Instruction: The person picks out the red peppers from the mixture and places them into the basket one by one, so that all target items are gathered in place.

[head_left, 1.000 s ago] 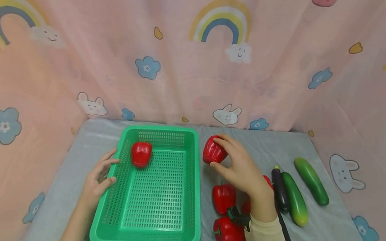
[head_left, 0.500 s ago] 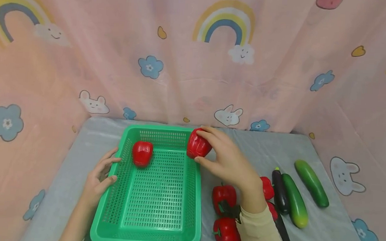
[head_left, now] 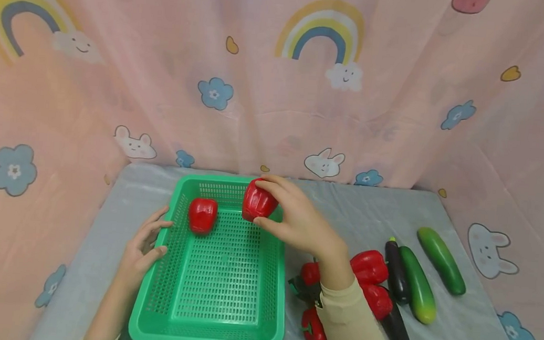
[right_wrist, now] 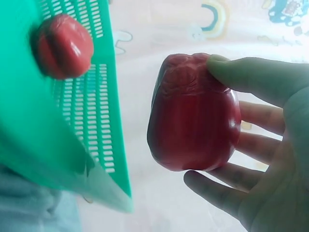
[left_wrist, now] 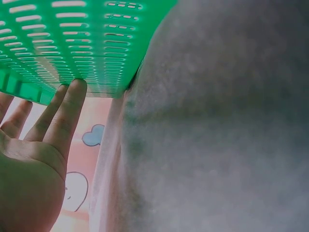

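My right hand point(head_left: 297, 219) grips a red bell pepper point(head_left: 256, 201) between thumb and fingers, over the right-hand side of a green plastic basket point(head_left: 222, 277). The right wrist view shows the thumb on one end of this pepper point(right_wrist: 193, 121) and the fingers at its far side. Another red bell pepper point(head_left: 202, 216) lies inside the basket near the back left. At the basket's left side is my left hand point(head_left: 139, 253); in the left wrist view its extended fingers point(left_wrist: 70, 111) touch the slotted outer wall point(left_wrist: 77, 43).
Right of the basket lie several red bell peppers point(head_left: 369, 267), partly covered by the right forearm. Beyond them are two dark eggplants point(head_left: 396, 271) and two green cucumbers point(head_left: 441, 261). A grey cloth point(head_left: 345, 201) covers the table; a pink patterned curtain point(head_left: 265, 132) rises behind it.
My right hand has carried the bell pepper leftward, from beside the basket to over its inside. The left hand keeps its place at the basket's side.
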Demonstrator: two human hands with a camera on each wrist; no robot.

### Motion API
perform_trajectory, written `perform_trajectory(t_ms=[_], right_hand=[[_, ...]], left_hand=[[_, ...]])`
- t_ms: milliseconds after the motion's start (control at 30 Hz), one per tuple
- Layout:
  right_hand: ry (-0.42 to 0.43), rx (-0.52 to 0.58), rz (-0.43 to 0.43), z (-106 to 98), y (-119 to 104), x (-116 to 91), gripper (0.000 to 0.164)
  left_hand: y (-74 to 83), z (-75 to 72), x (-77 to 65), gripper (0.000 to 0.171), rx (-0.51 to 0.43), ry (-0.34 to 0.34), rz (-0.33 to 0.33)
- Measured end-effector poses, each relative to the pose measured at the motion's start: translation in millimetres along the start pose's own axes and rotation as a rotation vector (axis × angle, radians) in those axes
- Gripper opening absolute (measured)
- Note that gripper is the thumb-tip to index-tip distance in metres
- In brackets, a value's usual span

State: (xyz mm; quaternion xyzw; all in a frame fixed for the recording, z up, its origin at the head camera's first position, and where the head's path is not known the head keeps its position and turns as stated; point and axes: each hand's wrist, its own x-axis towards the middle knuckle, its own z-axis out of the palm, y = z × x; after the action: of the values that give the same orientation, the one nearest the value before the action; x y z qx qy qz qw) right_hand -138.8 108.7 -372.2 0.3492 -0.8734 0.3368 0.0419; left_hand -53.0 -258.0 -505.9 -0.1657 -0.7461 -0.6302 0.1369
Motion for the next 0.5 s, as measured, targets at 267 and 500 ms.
perform_trajectory(t_ms=[267,500], right_hand=[[-0.022,0.078,0.033,11.5,-2.0,16.6,0.07],[-0.056,0.101,0.057,18.1,-1.6,26.1,0.07]], left_hand=[[-0.5,-0.4,0.3,0.045,0.008,-0.002,0.003],[-2.7,-2.6,0.7,0.047,0.002,-0.017,-0.031]])
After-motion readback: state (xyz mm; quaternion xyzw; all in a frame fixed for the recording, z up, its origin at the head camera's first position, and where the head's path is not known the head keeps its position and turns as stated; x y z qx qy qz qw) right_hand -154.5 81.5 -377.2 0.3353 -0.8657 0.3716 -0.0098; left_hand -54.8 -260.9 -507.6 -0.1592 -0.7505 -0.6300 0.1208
